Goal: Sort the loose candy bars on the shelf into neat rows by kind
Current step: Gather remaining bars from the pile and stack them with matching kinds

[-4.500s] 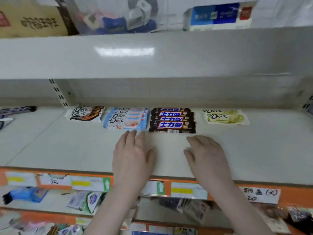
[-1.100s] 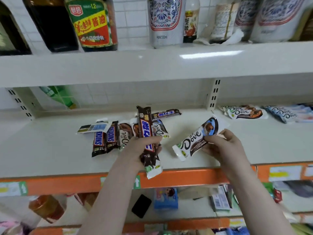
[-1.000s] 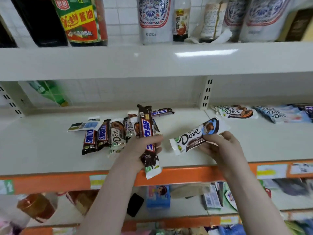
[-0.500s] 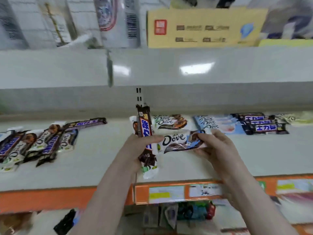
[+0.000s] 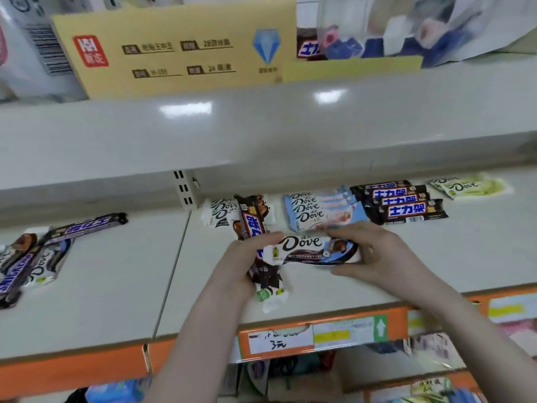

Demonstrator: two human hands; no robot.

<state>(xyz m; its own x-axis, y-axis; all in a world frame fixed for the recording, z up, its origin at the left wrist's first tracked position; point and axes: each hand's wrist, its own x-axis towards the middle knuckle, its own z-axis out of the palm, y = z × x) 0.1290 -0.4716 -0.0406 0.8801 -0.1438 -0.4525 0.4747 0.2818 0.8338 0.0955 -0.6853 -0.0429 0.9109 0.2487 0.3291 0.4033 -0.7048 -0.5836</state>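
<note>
Candy bars held above shelf [image 5: 290,292]: Snickers-and-Dove bundle [image 5: 263,257] gripped by left hand [image 5: 241,269], white Dove bar [image 5: 311,251] pinched by right hand [image 5: 374,257]. Risk: bundle could slip, kinds mixed among sorted rows [image 5: 325,210].

The white-and-dark bar [image 5: 315,251] held just in front of the row of sorted bars reads "Dove". Behind it in that row, "Dove" shows on the white wrappers [image 5: 220,212], the light blue wrappers [image 5: 316,210] and the pale green wrapper [image 5: 467,186] at the far right end, while the dark wrappers [image 5: 406,205] between the blue and green ones read "士力架". Well left of the row a loose dark bar [image 5: 16,279] reads "SNICKERS" beside a loose white bar [image 5: 39,270] marked "Dove", the price tag [image 5: 280,338] on the shelf edge below the held bar ends in a handwritten "3元", and the tan box [image 5: 174,50] on the shelf above shows small printed lines, blurred but for "24".
</note>
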